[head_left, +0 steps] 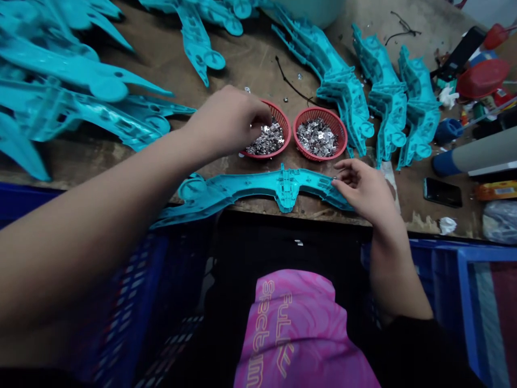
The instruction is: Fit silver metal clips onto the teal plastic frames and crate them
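The long teal plastic part (pixel 258 188) lies flat along the near edge of the table (pixel 250 59). Its long axis runs left to right, with a round end pointing left and ribs showing at its middle. The right hand (pixel 363 188), fingers loosely spread, touches its right end. Behind it stand two red baskets, the left basket (pixel 287 134) and the right basket (pixel 319 157), both filled with small metal pieces (pixel 319 137). The left hand (pixel 228 121) is in the left basket, with its fingertips pressed together among the pieces.

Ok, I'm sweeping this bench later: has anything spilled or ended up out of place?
A few small metal pieces lie loose on the table just beyond the two red baskets, not in them. Nothing else stands out.
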The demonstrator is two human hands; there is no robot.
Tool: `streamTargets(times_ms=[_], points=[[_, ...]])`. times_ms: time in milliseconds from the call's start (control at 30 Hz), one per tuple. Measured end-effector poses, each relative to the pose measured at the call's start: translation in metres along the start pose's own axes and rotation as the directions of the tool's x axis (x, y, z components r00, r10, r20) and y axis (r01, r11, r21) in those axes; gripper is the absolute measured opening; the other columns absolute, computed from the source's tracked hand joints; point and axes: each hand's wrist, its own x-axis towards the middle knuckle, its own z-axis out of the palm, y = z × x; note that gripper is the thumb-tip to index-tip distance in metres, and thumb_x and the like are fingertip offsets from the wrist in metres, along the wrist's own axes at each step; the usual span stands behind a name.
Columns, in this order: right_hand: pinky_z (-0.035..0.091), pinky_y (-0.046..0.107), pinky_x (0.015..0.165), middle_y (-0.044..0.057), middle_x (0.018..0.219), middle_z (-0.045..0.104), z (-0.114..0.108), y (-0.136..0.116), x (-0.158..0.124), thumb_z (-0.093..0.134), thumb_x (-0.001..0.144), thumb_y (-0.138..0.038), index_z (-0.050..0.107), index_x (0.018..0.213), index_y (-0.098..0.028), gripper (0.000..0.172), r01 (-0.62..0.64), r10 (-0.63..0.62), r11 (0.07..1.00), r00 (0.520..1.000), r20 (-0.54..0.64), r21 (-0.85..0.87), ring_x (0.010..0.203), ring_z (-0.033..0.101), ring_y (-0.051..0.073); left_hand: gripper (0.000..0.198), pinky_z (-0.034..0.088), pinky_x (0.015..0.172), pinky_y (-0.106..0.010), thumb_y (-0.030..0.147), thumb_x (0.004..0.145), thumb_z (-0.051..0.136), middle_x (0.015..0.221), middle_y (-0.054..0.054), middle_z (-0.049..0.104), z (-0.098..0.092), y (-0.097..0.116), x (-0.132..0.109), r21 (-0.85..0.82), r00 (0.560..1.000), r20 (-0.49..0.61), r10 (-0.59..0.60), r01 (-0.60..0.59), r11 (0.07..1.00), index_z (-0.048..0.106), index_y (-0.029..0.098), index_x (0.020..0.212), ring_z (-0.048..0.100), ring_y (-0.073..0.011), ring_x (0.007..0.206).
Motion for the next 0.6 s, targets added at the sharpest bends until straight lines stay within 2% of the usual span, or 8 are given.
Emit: streamTargets(times_ms=[67, 133, 200, 267, 367, 433, 600], points=[[0.06, 0.035, 0.079, 0.006, 0.09, 0.084, -0.003, -0.001, 0.001, 0.08, 0.09, -0.022, 0.087, 0.11, -0.019, 0.021, -0.056, 0.057, 0.998, 0.998, 0.021, -0.024, 0.082, 0.078, 0.024, 0.062, 0.059, 0.097, -0.042, 0.047, 0.113, 0.037, 0.1, -0.007, 0.082, -0.015, 0.029, -0.005, -0.123, 0.999, 0.026, 0.026, -0.022, 0.992, 0.083, 0.007, 0.119, 0.076, -0.0174, 0.095], [0.061, 0.036, 0.083, 0.006, 0.091, 0.086, -0.006, -0.001, 0.003, 0.08, 0.091, -0.023, 0.089, 0.101, -0.02, 0.014, -0.056, 0.06, 0.995, 0.997, 0.047, -0.084, 0.082, 0.078, 0.024, 0.038, 0.062, 0.097, -0.04, 0.033, 0.107, 0.056, 0.106, -0.007, 0.085, -0.019, 0.061, -0.014, -0.275, 1.0, -0.006, 0.008, -0.009, 0.962, 0.085, 0.015, 0.122, 0.079, -0.0218, 0.097], [0.062, 0.037, 0.088, 0.006, 0.095, 0.087, -0.008, -0.001, 0.005, 0.076, 0.093, -0.023, 0.091, 0.101, -0.021, 0.017, -0.04, 0.051, 0.991, 0.995, 0.081, -0.128, 0.084, 0.079, 0.025, 0.027, 0.063, 0.099, -0.041, 0.023, 0.103, 0.063, 0.109, -0.006, 0.086, -0.009, 0.089, -0.024, -0.407, 1.0, -0.026, -0.011, -0.001, 0.913, 0.086, 0.02, 0.117, 0.081, -0.0253, 0.103], [0.062, 0.038, 0.09, 0.007, 0.097, 0.088, -0.008, -0.001, 0.006, 0.073, 0.095, -0.023, 0.092, 0.104, -0.021, 0.021, -0.034, 0.052, 0.987, 0.993, 0.11, -0.157, 0.084, 0.079, 0.025, 0.024, 0.062, 0.102, -0.043, 0.02, 0.102, 0.066, 0.112, -0.006, 0.086, 0.01, 0.109, -0.034, -0.491, 0.998, -0.038, -0.043, 0.019, 0.871, 0.087, 0.022, 0.115, 0.081, -0.0267, 0.106], [0.062, 0.038, 0.093, 0.008, 0.099, 0.088, -0.005, -0.002, 0.008, 0.071, 0.096, -0.023, 0.093, 0.107, -0.021, 0.024, -0.032, 0.055, 0.982, 0.991, 0.122, -0.188, 0.089, 0.08, 0.027, 0.025, 0.06, 0.101, -0.044, 0.021, 0.103, 0.067, 0.115, -0.007, 0.087, 0.038, 0.124, -0.045, -0.517, 0.994, -0.046, -0.102, 0.063, 0.854, 0.088, 0.023, 0.118, 0.08, -0.0273, 0.107], [0.062, 0.039, 0.096, 0.008, 0.102, 0.089, -0.003, -0.004, 0.008, 0.07, 0.097, -0.023, 0.093, 0.107, -0.021, 0.025, -0.031, 0.055, 0.979, 0.992, 0.118, -0.202, 0.094, 0.081, 0.028, 0.027, 0.058, 0.1, -0.045, 0.023, 0.106, 0.066, 0.116, -0.008, 0.087, 0.05, 0.129, -0.051, -0.494, 0.99, -0.052, -0.131, 0.089, 0.865, 0.088, 0.024, 0.122, 0.079, -0.0278, 0.107], [0.061, 0.041, 0.1, 0.009, 0.1, 0.088, 0.0, -0.007, 0.007, 0.067, 0.096, -0.021, 0.092, 0.106, -0.019, 0.027, -0.037, 0.062, 0.973, 0.993, 0.101, -0.227, 0.095, 0.08, 0.028, 0.036, 0.055, 0.1, -0.045, 0.025, 0.106, 0.065, 0.117, -0.009, 0.086, 0.056, 0.134, -0.061, -0.443, 0.98, -0.049, -0.194, 0.153, 0.883, 0.083, 0.023, 0.137, 0.076, -0.0286, 0.107]])
